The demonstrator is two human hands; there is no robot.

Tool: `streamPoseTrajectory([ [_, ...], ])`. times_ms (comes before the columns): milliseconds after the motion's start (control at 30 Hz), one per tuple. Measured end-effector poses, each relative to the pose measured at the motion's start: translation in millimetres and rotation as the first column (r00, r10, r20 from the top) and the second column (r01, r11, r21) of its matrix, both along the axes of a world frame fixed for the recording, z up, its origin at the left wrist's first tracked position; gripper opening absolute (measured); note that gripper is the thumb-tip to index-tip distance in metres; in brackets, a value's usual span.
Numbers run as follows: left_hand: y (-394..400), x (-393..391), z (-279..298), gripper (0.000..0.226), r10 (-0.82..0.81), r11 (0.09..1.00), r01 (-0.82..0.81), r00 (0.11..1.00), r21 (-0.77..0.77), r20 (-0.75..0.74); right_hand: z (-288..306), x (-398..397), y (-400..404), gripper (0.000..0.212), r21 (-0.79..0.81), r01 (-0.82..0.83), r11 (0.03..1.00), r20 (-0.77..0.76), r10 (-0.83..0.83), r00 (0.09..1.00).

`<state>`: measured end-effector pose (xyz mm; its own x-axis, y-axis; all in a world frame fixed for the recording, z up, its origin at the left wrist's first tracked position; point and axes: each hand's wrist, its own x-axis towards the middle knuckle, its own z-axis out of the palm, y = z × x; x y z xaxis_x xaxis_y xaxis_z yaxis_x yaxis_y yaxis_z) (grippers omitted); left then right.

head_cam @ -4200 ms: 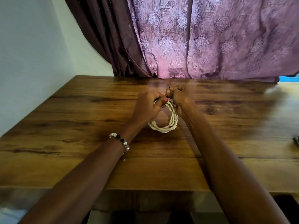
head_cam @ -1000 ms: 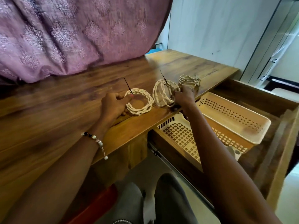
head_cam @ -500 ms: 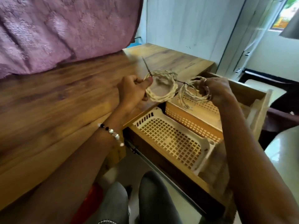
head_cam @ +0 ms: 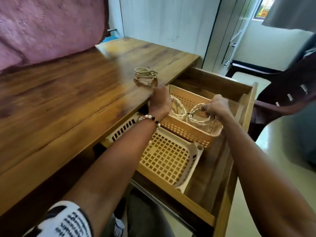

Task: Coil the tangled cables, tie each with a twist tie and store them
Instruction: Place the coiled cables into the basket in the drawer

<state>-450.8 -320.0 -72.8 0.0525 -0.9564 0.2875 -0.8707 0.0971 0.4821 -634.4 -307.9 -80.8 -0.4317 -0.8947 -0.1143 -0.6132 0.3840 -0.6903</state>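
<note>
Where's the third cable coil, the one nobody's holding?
The loose cable coil lies on the wooden desk near its front edge, just beyond the left hand.

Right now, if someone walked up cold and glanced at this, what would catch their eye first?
Probably the two hands over the open drawer: the left hand and the right hand each lower a coiled cable into the orange basket. Next, a third coiled cable sits alone on the wooden table near the drawer edge. A paler basket lies nearer the person.
</note>
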Motion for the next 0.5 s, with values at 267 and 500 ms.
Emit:
streamPoseTrajectory([
  [267,-18.9,-5.7,-18.9,0.010,-0.038,0.995,0.025,0.990,0.100,0.139,-3.7,2.3,-5.6,0.020,0.253,-0.207,0.945,-0.399,0.297,0.867],
  [500,-17.9,15.1,8.2,0.017,-0.135,0.991,0.135,0.991,0.001,0.019,29.2,23.5,-9.1,0.021,-0.012,-0.277,0.961,-0.272,0.263,0.926],
])
